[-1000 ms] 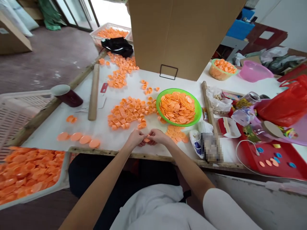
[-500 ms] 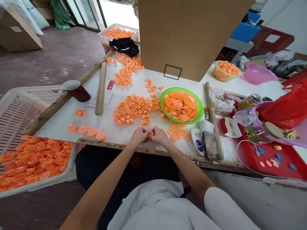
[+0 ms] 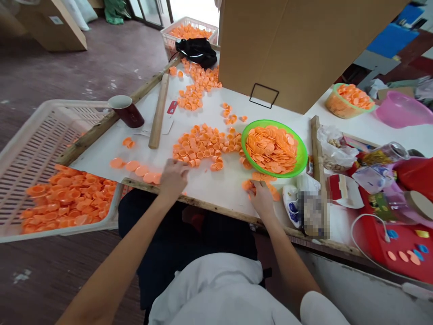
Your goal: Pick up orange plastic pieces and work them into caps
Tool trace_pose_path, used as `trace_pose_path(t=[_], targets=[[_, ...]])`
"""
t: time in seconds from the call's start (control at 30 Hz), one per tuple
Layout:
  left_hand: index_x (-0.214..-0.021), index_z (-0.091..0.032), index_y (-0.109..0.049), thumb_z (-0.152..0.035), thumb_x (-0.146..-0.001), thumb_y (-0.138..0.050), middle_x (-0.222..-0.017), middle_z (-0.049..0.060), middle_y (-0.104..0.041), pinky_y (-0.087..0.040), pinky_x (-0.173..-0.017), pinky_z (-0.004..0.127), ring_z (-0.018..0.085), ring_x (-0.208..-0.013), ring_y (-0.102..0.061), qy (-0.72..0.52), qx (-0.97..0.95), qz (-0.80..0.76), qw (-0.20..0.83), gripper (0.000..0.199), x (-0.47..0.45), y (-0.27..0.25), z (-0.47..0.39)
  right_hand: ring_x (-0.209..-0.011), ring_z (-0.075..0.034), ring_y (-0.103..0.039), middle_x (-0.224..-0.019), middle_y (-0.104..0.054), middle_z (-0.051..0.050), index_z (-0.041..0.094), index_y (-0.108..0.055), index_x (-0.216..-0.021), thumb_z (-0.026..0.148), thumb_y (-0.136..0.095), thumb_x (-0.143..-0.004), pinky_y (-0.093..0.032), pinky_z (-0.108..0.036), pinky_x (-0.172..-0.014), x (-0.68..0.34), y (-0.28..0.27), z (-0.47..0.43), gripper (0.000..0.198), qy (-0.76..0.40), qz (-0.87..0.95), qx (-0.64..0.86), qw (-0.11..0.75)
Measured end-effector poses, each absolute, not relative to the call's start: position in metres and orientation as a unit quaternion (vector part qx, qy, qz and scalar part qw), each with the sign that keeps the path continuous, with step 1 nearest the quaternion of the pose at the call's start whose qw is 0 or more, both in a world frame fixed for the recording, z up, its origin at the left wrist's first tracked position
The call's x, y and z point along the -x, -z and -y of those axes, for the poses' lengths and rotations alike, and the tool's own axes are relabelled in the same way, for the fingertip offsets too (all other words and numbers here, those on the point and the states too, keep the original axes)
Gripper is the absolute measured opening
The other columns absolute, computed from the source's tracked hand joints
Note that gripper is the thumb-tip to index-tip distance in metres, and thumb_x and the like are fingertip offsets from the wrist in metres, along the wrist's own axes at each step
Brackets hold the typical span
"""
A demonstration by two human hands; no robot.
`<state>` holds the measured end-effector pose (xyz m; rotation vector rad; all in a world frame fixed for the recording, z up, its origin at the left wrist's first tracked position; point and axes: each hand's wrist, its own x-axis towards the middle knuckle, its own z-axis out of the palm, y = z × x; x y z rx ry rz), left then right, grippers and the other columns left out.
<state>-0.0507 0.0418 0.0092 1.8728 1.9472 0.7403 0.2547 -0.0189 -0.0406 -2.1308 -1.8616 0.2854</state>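
My left hand (image 3: 173,178) is over the table, fingers stretched toward the near edge of a pile of small orange cup-shaped caps (image 3: 203,146). It is slightly blurred, and no object shows in it. Beside its wrist runs a row of flat orange pieces (image 3: 132,166) along the table edge. My right hand (image 3: 262,197) is closed at loose orange discs (image 3: 274,193), with a disc (image 3: 248,185) at its thumb and fingertips. Just beyond that hand stands a green bowl (image 3: 303,155) heaped with orange discs (image 3: 272,149).
A crate (image 3: 64,106) of orange pieces stands at left. On the table are a dark red mug (image 3: 126,113), a wooden bar (image 3: 158,113) and more caps (image 3: 199,83). A large cardboard box (image 3: 270,45) stands behind. A wooden strip (image 3: 317,144) and a red tray (image 3: 402,243) lie right.
My hands were together at the table edge around a small orange piece. They have parted, the left toward the row and caps, the right to the discs. The view has shifted.
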Motion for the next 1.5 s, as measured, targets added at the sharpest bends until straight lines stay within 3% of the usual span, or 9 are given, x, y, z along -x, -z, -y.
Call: trace_pose_path(t=[0.2, 0.37, 0.57, 0.7, 0.87, 1.03, 1.27, 1.5], targets=[[-0.107, -0.019, -0.062, -0.020, -0.080, -0.064, -0.112, 0.011, -0.057, -0.046, -0.086, 0.037, 0.029, -0.106, -0.056, -0.238, -0.724, -0.613, 0.211, 0.027, -0.023, 0.021, -0.063, -0.097, -0.025, -0.060, -0.111, -0.059, -0.013, 0.018, -0.066, -0.110, 0.022, -0.057, -0.083, -0.047, -0.035, -0.080, -0.248, 0.034, 0.022, 0.029, -0.121, 0.653, 0.729, 0.168], [-0.095, -0.019, -0.062, -0.024, -0.080, -0.065, -0.100, 0.009, -0.061, -0.045, -0.085, 0.036, 0.027, -0.100, -0.057, -0.235, -0.736, -0.598, 0.214, 0.016, -0.016, 0.049, -0.064, -0.098, -0.026, -0.060, -0.104, -0.064, -0.011, 0.018, -0.068, -0.104, 0.023, -0.053, -0.086, -0.046, -0.036, -0.085, -0.259, 0.030, 0.024, 0.024, -0.132, 0.670, 0.710, 0.173], [-0.096, -0.020, -0.062, -0.020, -0.082, -0.058, -0.099, 0.007, -0.059, -0.048, -0.082, 0.033, 0.022, -0.095, -0.059, -0.231, -0.763, -0.545, 0.261, 0.014, -0.013, 0.036, -0.012, -0.092, -0.025, -0.060, -0.100, -0.066, -0.013, 0.018, -0.070, -0.099, 0.031, -0.047, -0.092, -0.048, -0.037, -0.080, -0.263, 0.026, 0.030, 0.028, -0.117, 0.634, 0.711, 0.281], [-0.101, -0.021, -0.064, -0.015, -0.080, -0.056, -0.101, 0.006, -0.058, -0.050, -0.080, 0.031, 0.020, -0.093, -0.060, -0.197, -0.761, -0.524, 0.329, 0.023, -0.022, 0.043, 0.001, -0.079, -0.020, -0.062, -0.092, -0.066, -0.008, 0.021, -0.070, -0.096, 0.043, -0.053, -0.088, -0.052, -0.032, -0.068, -0.244, 0.037, 0.034, 0.029, -0.265, 0.573, 0.679, 0.374], [-0.107, -0.018, -0.064, -0.021, -0.076, -0.062, -0.100, 0.006, -0.060, -0.052, -0.073, 0.027, 0.015, -0.078, -0.063, -0.229, -0.698, -0.509, 0.448, 0.031, -0.011, 0.046, -0.008, -0.063, -0.015, -0.059, -0.078, -0.065, -0.003, 0.020, -0.065, -0.091, 0.043, -0.061, -0.082, -0.052, -0.028, -0.057, -0.201, 0.051, 0.025, 0.025, -0.494, 0.499, 0.584, 0.406], [-0.099, -0.015, -0.065, -0.028, -0.085, -0.050, -0.081, 0.005, -0.069, -0.053, -0.068, 0.027, 0.015, -0.070, -0.065, -0.213, -0.630, -0.519, 0.536, 0.024, -0.005, 0.032, -0.014, -0.058, -0.014, -0.058, -0.069, -0.064, -0.001, 0.019, -0.060, -0.080, 0.041, -0.064, -0.076, -0.050, -0.026, -0.053, -0.180, 0.052, 0.012, 0.023, -0.490, 0.487, 0.610, 0.388], [-0.084, -0.015, -0.061, -0.032, -0.080, -0.062, -0.065, 0.003, -0.067, -0.051, -0.056, 0.024, 0.015, -0.057, -0.065, -0.192, -0.569, -0.571, 0.560, 0.017, -0.020, 0.050, -0.026, -0.057, -0.015, -0.061, -0.068, -0.066, 0.000, 0.021, -0.059, -0.080, 0.040, -0.059, -0.080, -0.050, -0.027, -0.055, -0.181, 0.058, 0.002, 0.019, -0.444, 0.527, 0.649, 0.323], [-0.081, -0.017, -0.058, -0.032, -0.079, -0.062, -0.064, 0.002, -0.066, -0.047, -0.053, 0.023, 0.013, -0.055, -0.062, -0.163, -0.592, -0.555, 0.560, 0.016, -0.020, 0.054, -0.026, -0.053, -0.013, -0.060, -0.066, -0.065, 0.001, 0.021, -0.057, -0.080, 0.040, -0.059, -0.081, -0.047, -0.025, -0.053, -0.190, 0.051, -0.002, 0.020, -0.508, 0.538, 0.619, 0.265]])
